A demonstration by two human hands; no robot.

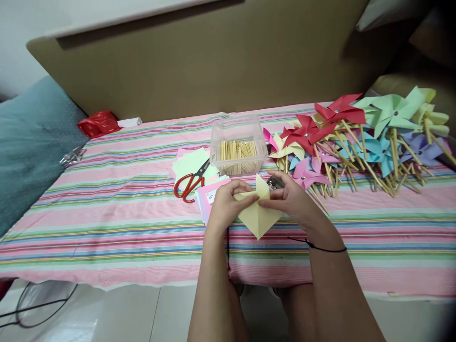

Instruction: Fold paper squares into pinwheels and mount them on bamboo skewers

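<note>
While I watch from afar, the left hand [225, 203] and right hand [295, 198] pinch the pale yellow paper [259, 221] between narrowed fingers [272, 204], above the surface [124, 213]. I judge that pulling apart could tear it, and uneven pressure could crease it crooked. Just beyond, scissors [193, 179] lie across coloured sheets [191, 159] beside a see-through box [237, 126] of sticks [238, 151]; rightward, a careless sweep could topple the crowded pinwheels [308, 135]. Striped cloth [107, 247] covers everything beneath; outward I see a brown panel [213, 66], teal cushion [32, 137] and pale floor [121, 313].
</note>
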